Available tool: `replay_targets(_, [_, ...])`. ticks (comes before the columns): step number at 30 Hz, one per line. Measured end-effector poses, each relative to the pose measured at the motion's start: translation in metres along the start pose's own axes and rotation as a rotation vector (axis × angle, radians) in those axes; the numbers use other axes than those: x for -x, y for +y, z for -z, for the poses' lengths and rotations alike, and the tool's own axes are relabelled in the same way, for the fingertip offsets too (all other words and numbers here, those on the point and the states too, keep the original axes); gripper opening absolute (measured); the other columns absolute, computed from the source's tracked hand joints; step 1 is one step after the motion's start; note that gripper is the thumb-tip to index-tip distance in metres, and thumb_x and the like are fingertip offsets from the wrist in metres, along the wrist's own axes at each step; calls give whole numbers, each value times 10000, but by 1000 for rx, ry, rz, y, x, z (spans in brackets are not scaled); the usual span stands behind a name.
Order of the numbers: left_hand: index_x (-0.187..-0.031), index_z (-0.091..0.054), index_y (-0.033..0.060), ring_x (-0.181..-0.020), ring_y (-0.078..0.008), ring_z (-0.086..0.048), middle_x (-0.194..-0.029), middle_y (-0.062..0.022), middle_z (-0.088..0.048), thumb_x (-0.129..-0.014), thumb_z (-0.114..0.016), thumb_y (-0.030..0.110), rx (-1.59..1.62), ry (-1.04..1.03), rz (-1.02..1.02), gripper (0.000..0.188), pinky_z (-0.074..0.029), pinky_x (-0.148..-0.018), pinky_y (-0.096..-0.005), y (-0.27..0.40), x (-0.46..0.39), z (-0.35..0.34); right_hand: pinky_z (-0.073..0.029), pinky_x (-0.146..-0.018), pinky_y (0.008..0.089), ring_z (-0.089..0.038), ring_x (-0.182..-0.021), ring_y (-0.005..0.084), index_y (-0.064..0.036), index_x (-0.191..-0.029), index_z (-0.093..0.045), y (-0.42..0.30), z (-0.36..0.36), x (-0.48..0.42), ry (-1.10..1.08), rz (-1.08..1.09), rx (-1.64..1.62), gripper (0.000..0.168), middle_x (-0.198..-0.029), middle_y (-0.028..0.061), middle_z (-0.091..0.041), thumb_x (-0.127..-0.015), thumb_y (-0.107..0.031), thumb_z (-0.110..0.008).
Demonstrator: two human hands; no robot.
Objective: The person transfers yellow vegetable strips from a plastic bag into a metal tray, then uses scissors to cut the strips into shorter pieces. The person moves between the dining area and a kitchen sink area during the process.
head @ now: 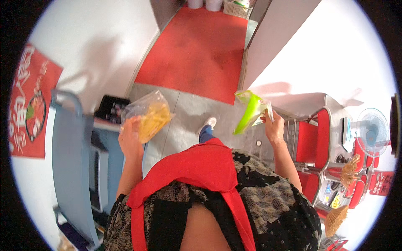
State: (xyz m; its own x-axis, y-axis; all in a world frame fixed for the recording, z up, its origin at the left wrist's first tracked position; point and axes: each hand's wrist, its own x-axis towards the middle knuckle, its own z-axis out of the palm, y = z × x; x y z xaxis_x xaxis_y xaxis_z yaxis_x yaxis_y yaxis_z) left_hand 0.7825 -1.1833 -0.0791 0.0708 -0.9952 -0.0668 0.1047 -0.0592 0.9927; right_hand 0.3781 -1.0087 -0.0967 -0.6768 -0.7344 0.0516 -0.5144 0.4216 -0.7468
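My left hand [130,136] grips a clear plastic bag [138,108] with yellow, strip-like contents [154,121]; what they are exactly I cannot tell. Out to the other side, my right hand [274,125] pinches the edge of a bright green and clear plastic packet [250,114]. The packet hangs slanting from my fingers, and its contents are not plain. Both hands are held apart at waist height, above the floor. Between them are my red apron [194,166] and one white shoe [209,123].
A red mat [198,53] covers the passage ahead, with a white basket [237,10] at its far end. Red chairs [314,138], a table and a fan [372,131] stand at right. A blue-grey counter [70,163] and a black container [111,108] are at left.
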Motion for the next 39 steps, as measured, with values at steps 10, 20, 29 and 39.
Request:
replay_targets(10, [-977, -603, -53, -883, -188, -588, -963, -110, -616, -921, -484, 237, -212, -129, -114, 318, -463, -795, -301, -1, -227, -96, -470, -661, 426, -598, -768, 410, -24, -1016, -601, -53, -67, -238, 75, 107, 40, 290, -772, 242, -603, -746, -30, -496])
replay_targets(20, [-952, -612, -34, -855, -159, -575, -911, -93, -624, -935, -473, 254, -237, -103, -38, 320, -453, -793, -289, 0, -440, -224, -487, -591, 328, -644, -672, 237, 37, -948, -605, -109, -121, -489, 196, 18, -192, 208, -710, 158, -630, -874, -128, -503])
replay_targets(29, [-900, -629, -16, -823, -131, -566, -881, -60, -625, -909, -519, 195, 60, -416, 70, 238, -450, -759, -268, 15, -634, -378, -486, -565, 302, -624, -613, 169, 37, -1024, -597, -134, -132, -635, 308, -60, 133, 258, -737, 118, -643, -903, -162, -486])
replay_targets(39, [-914, -620, -29, -839, -156, -567, -891, -85, -619, -933, -444, 235, -23, -542, 75, 317, -450, -765, -286, -10, -801, -605, -494, -576, 306, -645, -623, 184, -10, -1014, -605, -70, -144, -805, 418, -182, 136, 238, -757, 128, -652, -891, -177, -487])
